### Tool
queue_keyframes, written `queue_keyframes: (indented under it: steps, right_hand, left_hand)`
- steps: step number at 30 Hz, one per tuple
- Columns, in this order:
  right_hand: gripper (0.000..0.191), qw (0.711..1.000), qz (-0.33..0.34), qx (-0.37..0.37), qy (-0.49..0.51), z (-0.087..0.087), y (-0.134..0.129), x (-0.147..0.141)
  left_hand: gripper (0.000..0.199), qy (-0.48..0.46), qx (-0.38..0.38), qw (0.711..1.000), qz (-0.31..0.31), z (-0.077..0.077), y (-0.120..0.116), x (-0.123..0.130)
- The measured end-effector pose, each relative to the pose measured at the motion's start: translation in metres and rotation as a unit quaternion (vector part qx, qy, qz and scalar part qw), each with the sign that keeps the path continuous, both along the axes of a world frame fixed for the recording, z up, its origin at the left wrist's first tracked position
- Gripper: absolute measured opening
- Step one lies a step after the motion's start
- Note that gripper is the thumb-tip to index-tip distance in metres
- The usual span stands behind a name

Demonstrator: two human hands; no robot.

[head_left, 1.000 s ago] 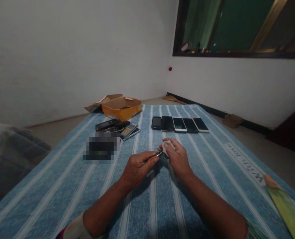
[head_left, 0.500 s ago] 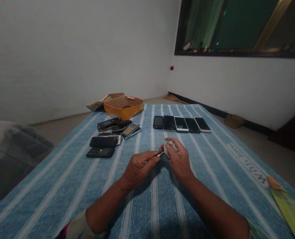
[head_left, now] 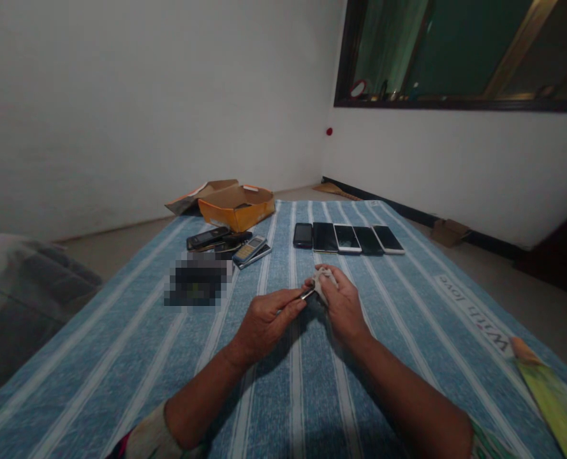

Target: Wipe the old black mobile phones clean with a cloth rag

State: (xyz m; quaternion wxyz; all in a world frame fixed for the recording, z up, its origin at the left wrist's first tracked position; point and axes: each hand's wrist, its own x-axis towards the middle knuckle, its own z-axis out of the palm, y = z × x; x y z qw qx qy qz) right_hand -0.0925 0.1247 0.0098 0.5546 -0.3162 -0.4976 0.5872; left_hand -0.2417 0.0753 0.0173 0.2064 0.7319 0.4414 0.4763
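Observation:
Over the middle of the striped cloth, my left hand (head_left: 268,322) pinches one end of a thin dark object (head_left: 307,294) with a shiny edge, perhaps a phone seen edge-on. My right hand (head_left: 345,306) is closed round a crumpled whitish cloth (head_left: 323,279), which touches the object's other end. Beyond my hands, a row of phones lies flat, among them a small black phone (head_left: 303,235) at its left end and a white-edged phone (head_left: 388,240) at its right end. To the left is a loose pile with a blue-grey keypad phone (head_left: 250,250).
An open orange box (head_left: 238,213) stands at the far left of the striped cloth (head_left: 273,408). Nearer, a pixelated patch hides some items. A yellow-green object (head_left: 551,395) lies at the right edge. A covered grey shape (head_left: 20,306) is at the left.
Both hands keep their hold, and the whitish cloth has shifted slightly in my right hand. The view has moved a little. A pixelated patch now covers the nearer dark phones on the left.

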Motion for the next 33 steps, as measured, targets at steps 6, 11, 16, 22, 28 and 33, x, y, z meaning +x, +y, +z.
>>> queue_keyframes:
  steps: [6,11,16,22,28,33]
  right_hand:
    - [0.024,0.996,-0.047,0.063,-0.048,0.0,-0.005,0.0]
    - [0.024,0.982,-0.085,0.127,-0.109,-0.001,-0.009,0.002]
    - [0.024,0.966,-0.076,0.189,-0.158,-0.005,-0.017,-0.002]
    - [0.024,0.945,-0.043,0.253,-0.204,-0.007,-0.03,-0.009]
    - [0.018,0.903,-0.009,0.307,-0.3,-0.003,-0.043,-0.017]
    - [0.02,0.857,-0.013,0.364,-0.365,-0.013,-0.038,-0.021]
  left_hand:
    - [0.026,-0.03,-0.027,0.999,-0.008,-0.002,0.0,0.002]
    - [0.027,-0.052,-0.066,0.996,-0.035,-0.003,-0.002,-0.002]
    - [0.028,-0.045,-0.098,0.993,-0.056,0.005,-0.009,-0.016]
    - [0.028,0.002,-0.098,0.995,-0.027,0.01,-0.026,-0.019]
    - [0.025,-0.022,-0.109,0.994,0.017,-0.004,-0.048,-0.025]
    - [0.02,-0.006,-0.101,0.994,0.042,-0.03,-0.053,-0.027]
